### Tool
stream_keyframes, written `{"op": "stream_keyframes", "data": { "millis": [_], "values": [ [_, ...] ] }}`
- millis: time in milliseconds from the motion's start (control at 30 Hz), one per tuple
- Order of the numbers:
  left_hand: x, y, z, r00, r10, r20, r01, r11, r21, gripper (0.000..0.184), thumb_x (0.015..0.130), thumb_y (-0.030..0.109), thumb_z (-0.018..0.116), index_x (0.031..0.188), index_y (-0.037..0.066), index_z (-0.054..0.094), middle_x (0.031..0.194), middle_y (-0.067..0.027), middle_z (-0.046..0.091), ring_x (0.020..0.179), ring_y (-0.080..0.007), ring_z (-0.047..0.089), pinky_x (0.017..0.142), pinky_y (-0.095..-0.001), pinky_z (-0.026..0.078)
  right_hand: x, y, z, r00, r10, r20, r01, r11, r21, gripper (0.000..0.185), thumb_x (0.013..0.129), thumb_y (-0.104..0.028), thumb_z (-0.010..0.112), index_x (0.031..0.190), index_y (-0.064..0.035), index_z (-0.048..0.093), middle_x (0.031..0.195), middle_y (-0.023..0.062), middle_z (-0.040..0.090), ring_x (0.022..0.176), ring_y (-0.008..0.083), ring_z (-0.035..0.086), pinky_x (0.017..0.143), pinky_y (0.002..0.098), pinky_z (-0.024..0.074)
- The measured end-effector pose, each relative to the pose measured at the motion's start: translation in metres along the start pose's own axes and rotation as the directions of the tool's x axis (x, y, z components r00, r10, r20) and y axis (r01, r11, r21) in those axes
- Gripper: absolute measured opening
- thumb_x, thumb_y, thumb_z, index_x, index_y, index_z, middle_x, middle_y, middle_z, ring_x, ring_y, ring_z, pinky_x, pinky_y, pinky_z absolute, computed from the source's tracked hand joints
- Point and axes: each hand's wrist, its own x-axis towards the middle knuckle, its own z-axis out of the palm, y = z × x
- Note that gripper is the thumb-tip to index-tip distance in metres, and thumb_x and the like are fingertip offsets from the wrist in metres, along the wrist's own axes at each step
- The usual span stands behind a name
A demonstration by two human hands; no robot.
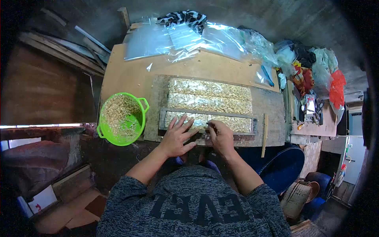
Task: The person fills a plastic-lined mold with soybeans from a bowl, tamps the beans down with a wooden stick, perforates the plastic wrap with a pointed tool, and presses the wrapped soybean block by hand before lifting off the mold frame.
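Note:
My left hand (179, 136) lies with its fingers spread over the left part of a long narrow frame (256, 125), touching the pale nut-like pieces (233, 123) under clear plastic inside it. Close by on the right, my right hand (222, 136) is closed, its fingertips pinched at the frame's middle; whatever they hold is hidden. Behind the frame, two more rows of similar pieces (211, 94) lie under shiny plastic on a worn wooden board (270, 106).
A green colander (146, 104) with loose pieces stands left of the board. A thin wooden stick (265, 134) lies at the board's right. Clear plastic sheets (148, 41) and bags (256, 43) cover the table's back. A dark blue barrel (284, 162) stands below right.

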Motion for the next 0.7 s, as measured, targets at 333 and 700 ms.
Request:
{"op": "stream_keyframes", "data": {
  "millis": [333,700],
  "values": [
    [-0.001,-0.003,0.004,1.0,0.006,-0.006,-0.006,1.0,-0.009,0.054,0.09,0.048,0.062,0.136,0.019,0.062,0.15,-0.0142,0.047,0.147,-0.0397,0.03,0.12,-0.0573,0.016,0.004,-0.007,0.005,0.973,-0.155,0.173,0.198,0.943,-0.268,0.019,0.086,-0.004,0.067,0.105,-0.0064,0.066,0.092,0.0186,0.068,0.084,0.0372,0.066,0.07,0.0429,0.0533],
    [-0.025,-0.021,-0.028,0.996,-0.084,-0.004,0.084,0.995,0.058,0.051,0.089,0.05,0.062,0.132,0.023,0.065,0.154,-0.0107,0.043,0.147,-0.0379,0.03,0.115,-0.0697,0.009,0.006,-0.014,0.011,0.998,-0.058,0.013,0.058,0.996,-0.063,0.018,0.088,-0.008,0.069,0.105,-0.0065,0.068,0.094,0.0166,0.069,0.085,0.0366,0.068,0.074,0.042,0.0547]
  ]
}}
